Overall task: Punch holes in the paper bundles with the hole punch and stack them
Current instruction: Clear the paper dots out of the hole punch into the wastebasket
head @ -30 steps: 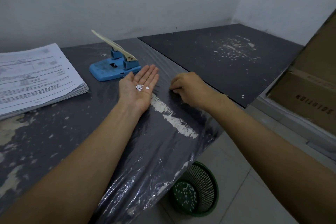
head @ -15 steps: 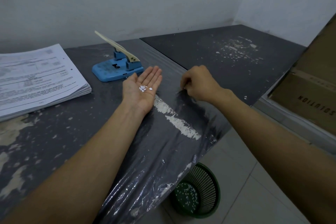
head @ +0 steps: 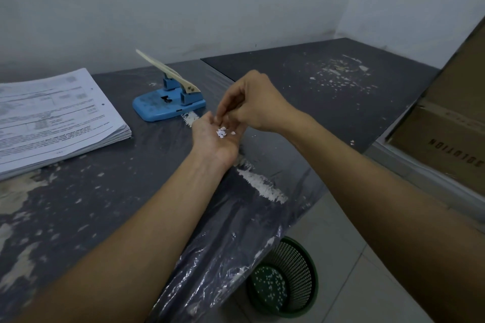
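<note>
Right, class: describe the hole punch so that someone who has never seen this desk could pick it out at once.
Start at the dark plastic-covered table against the pale wall. Right of the stack of printed paper, just beyond the left hand, sits the hole punch. It is the only bright blue thing there, with a flat base and a cream lever raised at a slant.

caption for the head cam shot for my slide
Right hand drops paper punch dots into the upturned left hand beside the blue hole punch.
</note>
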Demonstrator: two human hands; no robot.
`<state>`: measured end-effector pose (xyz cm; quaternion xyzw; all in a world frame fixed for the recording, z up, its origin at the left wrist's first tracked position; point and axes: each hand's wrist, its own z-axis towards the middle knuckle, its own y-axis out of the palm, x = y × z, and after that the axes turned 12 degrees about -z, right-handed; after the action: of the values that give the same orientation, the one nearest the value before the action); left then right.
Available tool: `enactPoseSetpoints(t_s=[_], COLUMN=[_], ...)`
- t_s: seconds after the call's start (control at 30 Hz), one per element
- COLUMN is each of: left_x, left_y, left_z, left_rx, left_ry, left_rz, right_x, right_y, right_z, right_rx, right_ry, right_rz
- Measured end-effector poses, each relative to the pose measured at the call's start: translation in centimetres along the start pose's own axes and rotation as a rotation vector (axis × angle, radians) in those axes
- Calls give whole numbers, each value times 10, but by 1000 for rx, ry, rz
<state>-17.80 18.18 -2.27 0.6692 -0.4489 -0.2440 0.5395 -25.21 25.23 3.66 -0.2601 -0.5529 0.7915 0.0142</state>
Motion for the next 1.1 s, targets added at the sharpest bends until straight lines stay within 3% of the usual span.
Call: enactPoseSetpoints(t_s=[0.27,0.43,0.63,0.87,1.0,1.1], left_x=[-1,5,11,12,10,7], left_y=[-1,-5,-7,-9,-9,-9], left_z=[-3,3,5,5,5,4], left_rx=[-14,-34,-38,-30,-28,-27], left_ry=[3,52,67,71,58,50], left_rz=[-50,-100,-125,-114,-103,-96], right_x=[7,33,56,60,55,47], right_y=[3,6,36,43,40,29], right_z=[-2,-13,-33,-33,-35,-33], right_rx=[58,238,73,149,-44,-130], right_ry=[4,109,231,350,307,274], right_rz=[-57,-58,-340,-347,-649,-663])
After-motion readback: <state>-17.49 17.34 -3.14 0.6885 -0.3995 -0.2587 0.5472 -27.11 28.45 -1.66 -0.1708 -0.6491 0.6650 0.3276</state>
